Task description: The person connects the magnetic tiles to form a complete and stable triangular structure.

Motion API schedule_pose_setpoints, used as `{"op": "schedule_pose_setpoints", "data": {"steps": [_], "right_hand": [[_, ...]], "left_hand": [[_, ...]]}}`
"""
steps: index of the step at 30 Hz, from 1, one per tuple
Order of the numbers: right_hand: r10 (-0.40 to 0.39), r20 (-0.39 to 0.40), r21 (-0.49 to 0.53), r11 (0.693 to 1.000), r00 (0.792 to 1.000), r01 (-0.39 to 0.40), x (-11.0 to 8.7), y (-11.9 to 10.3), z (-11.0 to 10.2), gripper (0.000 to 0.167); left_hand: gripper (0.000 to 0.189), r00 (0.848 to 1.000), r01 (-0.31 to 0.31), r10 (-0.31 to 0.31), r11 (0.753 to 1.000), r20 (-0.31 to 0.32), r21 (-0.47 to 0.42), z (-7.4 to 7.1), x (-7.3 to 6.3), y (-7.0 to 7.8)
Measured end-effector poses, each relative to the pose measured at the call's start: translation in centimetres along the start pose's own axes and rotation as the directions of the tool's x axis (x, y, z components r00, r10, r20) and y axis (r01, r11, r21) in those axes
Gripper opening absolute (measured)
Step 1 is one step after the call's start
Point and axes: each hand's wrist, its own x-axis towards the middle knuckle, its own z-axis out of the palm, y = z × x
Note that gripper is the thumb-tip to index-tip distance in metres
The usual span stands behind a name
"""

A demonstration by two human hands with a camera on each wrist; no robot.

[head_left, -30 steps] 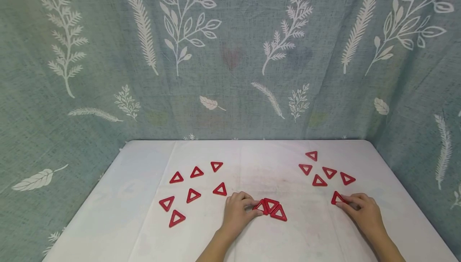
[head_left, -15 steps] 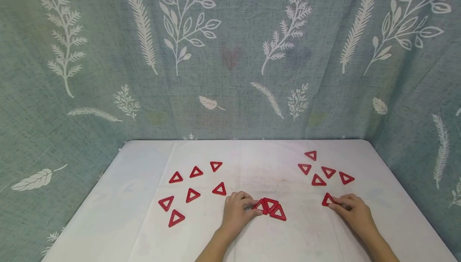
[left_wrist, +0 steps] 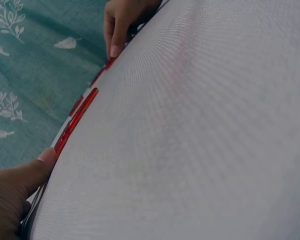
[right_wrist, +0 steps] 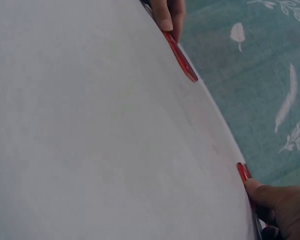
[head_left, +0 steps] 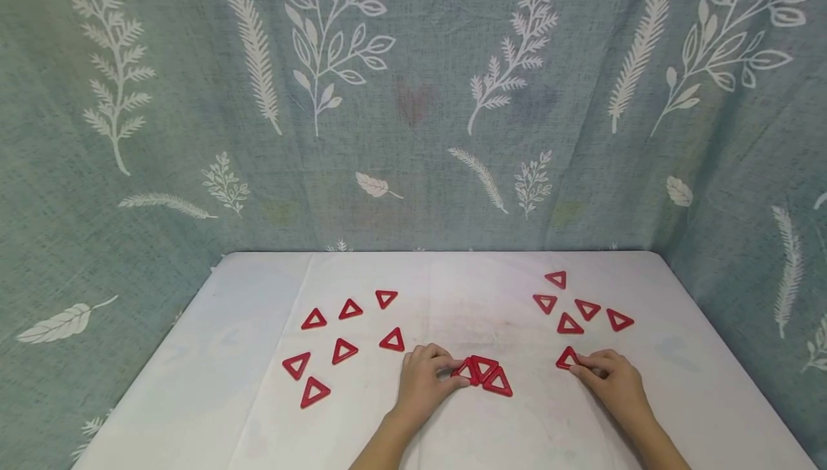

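My left hand (head_left: pixel 425 382) pinches the leftmost red triangle frame (head_left: pixel 462 374) of a joined row of 3 near the middle of the table. The middle triangle (head_left: pixel 483 367) points down and the right one (head_left: pixel 498 382) points up, edges side by side. Off to the right, my right hand (head_left: pixel 615 382) holds another red triangle frame (head_left: pixel 566 359) between thumb and fingers, a gap away from the row. In the right wrist view, the thumb (right_wrist: pixel 255 187) lies on that triangle's edge. The left wrist view shows the left thumb (left_wrist: pixel 47 157) at the row's end.
Several loose red triangles lie on the left, one of them (head_left: pixel 392 339) near the left hand. More are spread at the back right, including a triangle (head_left: pixel 570 323) just behind the held one. A leaf-patterned curtain (head_left: pixel 413 97) borders the white table (head_left: pixel 258 269).
My right hand has slid left with its triangle, closer to the joined row. The left hand and the row it holds have stayed in place.
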Motion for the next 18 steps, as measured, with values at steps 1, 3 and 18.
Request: {"op": "schedule_pose_setpoints", "data": {"steps": [1,3,18], "right_hand": [[-0.001,-0.005,0.001,1.000,1.000,0.001,0.0,-0.2,0.2,0.032],[-0.021,-0.024,0.002,1.000,0.999,0.021,0.0,-0.5,0.6,0.031],[-0.181,-0.117,0.007,0.983,0.977,0.183,0.4,-2.4,3.2,0.026]], "left_hand": [[0.029,1.000,0.000,0.000,1.000,-0.002,0.000,0.0,0.0,0.0],[0.029,1.000,-0.002,0.002,1.000,-0.008,0.002,0.0,0.0,0.0],[0.028,1.000,0.014,-0.014,1.000,0.012,-0.002,-0.1,0.0,0.1]]}}
